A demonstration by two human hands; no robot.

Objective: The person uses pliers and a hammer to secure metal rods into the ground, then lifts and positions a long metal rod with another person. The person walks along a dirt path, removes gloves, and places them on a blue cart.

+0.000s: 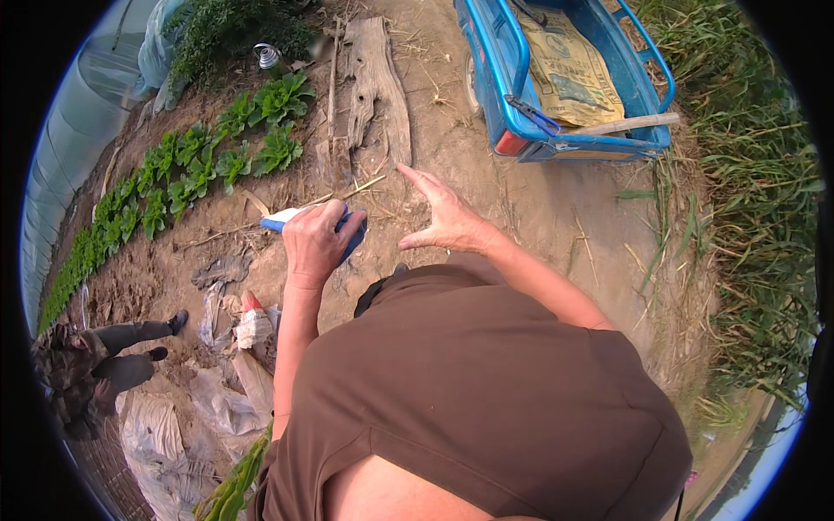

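Note:
My left hand [314, 239] is closed around a blue and white thing [274, 222], possibly a glove or cloth. Most of it is hidden in my grip; a pale end pokes out on the left and a blue part shows on the right. To the right of it, my right hand [445, 213] hangs in the air with thumb and fingers spread and nothing between them. Below both hands lies bare earth with bits of straw. A thin dry stalk [360, 188] shows just beyond my left hand.
A blue cart [512, 113] with a yellow printed sack [569, 69] stands at the far right. Ahead lies a weathered plank [378, 82]. Leafy green plants [195, 161] grow in rows at left. Another person [113, 352] and crumpled pale sacks [161, 430] are at lower left. Tall grass [747, 156] lines the right.

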